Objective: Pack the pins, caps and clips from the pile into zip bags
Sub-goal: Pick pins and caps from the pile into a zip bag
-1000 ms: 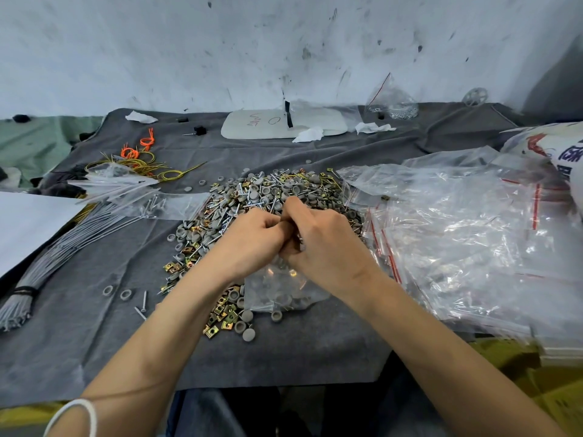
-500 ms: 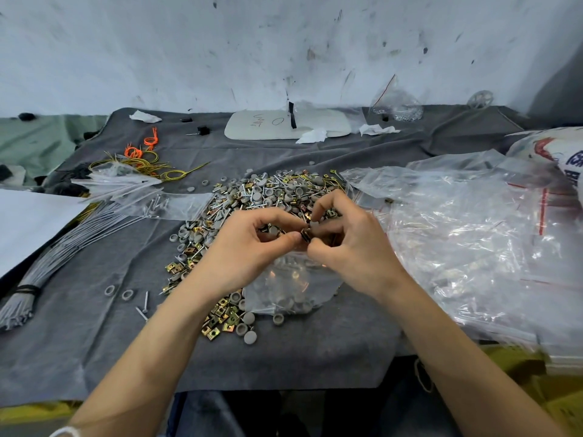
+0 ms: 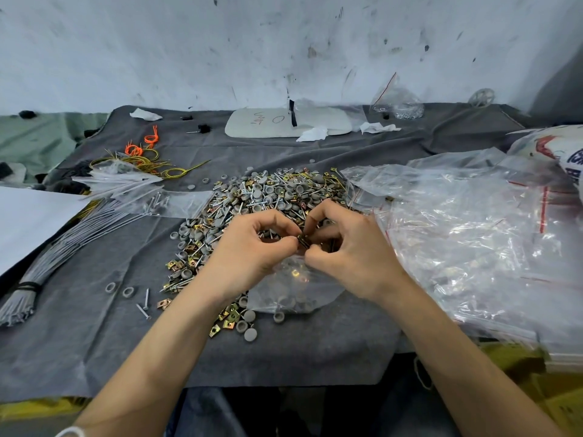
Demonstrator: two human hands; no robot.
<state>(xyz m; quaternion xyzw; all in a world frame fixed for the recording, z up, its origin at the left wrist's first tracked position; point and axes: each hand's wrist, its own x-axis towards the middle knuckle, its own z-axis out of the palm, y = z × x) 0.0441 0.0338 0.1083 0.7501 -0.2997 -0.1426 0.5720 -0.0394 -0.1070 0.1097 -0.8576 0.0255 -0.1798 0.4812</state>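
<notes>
Grip looser than a second ago: left hand [image 3: 249,247] and right hand [image 3: 350,253] together pinch a clip stack [image 3: 303,240] over the zip bag [image 3: 293,291], 6 o'clock of the pile [image 3: 268,193]; drop-in likely next.

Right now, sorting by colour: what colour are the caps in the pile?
Grey; the caps show best in the head view.

Left hand [image 3: 249,252] and right hand [image 3: 351,252] pinch a clip [image 3: 303,240] above the zip bag [image 3: 295,296].

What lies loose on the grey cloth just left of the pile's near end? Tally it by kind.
Grey round hollow caps: 2
Silver metal pins: 2
Copper-coloured metal clip: 1
Total: 5
</notes>
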